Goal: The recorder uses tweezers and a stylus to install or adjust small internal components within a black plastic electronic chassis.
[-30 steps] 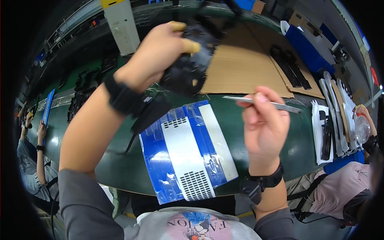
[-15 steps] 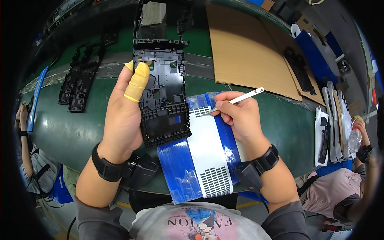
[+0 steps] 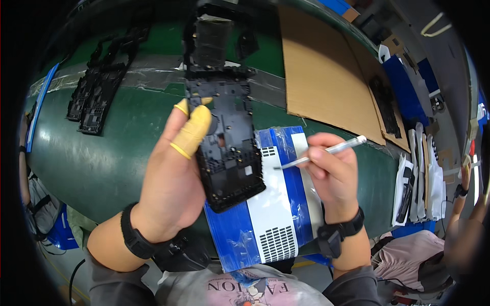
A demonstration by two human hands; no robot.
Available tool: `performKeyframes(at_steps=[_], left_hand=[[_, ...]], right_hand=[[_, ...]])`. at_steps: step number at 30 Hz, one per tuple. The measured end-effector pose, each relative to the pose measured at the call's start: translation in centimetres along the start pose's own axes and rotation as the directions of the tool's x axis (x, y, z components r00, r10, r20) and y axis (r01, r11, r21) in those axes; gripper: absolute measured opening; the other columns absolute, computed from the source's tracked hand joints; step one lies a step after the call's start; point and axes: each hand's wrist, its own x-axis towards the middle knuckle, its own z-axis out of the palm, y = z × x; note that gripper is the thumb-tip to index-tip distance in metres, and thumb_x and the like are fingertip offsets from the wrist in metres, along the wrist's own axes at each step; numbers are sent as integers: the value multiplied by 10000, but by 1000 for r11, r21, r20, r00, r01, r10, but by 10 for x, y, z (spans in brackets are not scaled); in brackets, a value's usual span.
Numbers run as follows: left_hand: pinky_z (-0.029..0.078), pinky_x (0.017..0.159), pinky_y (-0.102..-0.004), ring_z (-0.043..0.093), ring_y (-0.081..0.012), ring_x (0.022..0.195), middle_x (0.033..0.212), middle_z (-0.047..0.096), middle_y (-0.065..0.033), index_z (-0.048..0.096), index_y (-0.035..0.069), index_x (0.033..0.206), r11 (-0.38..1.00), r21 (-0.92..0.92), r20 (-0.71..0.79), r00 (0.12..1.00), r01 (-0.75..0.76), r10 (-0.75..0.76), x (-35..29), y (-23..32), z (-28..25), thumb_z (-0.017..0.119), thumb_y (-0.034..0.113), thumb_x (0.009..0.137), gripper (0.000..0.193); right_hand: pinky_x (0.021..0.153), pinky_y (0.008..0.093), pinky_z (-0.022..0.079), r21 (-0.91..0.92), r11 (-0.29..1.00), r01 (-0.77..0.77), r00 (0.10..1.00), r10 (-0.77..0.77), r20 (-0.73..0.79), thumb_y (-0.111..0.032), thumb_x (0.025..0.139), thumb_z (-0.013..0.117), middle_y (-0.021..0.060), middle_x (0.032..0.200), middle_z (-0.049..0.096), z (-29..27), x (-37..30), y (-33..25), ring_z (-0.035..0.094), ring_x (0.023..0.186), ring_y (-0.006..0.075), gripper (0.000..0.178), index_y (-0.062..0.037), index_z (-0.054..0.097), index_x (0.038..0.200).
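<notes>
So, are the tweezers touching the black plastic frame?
Apart. The head view shows the white sheet between the tip of the tweezers and the right edge of the black plastic frame.

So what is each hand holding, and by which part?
Left hand: black plastic frame, by its left edge. Right hand: tweezers-like tool, around its middle.
</notes>
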Motion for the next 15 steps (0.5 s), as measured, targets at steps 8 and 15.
performKeyframes(at_steps=[8, 15], left_hand=[[413, 825, -333, 483, -181, 962, 1099, 457, -78, 328, 78, 1181, 967, -106, 135, 967, 232, -217, -14, -15, 2, 436, 316, 847, 425], [406, 835, -339, 474, -184, 982, 1115, 447, -84, 314, 75, 1197, 978, -64, 164, 969, 197, -185, -16, -14, 3, 438, 335, 845, 455]], right_hand=[[634, 227, 451, -69, 995, 76, 993, -69, 91, 37, 735, 553, 156, 780, 605, 40, -39, -5, 581, 716, 150, 206, 69, 527, 936], [636, 239, 456, -38, 997, 61, 993, -56, 108, 55, 741, 536, 149, 787, 605, 39, -37, -2, 584, 703, 152, 208, 64, 525, 948]])
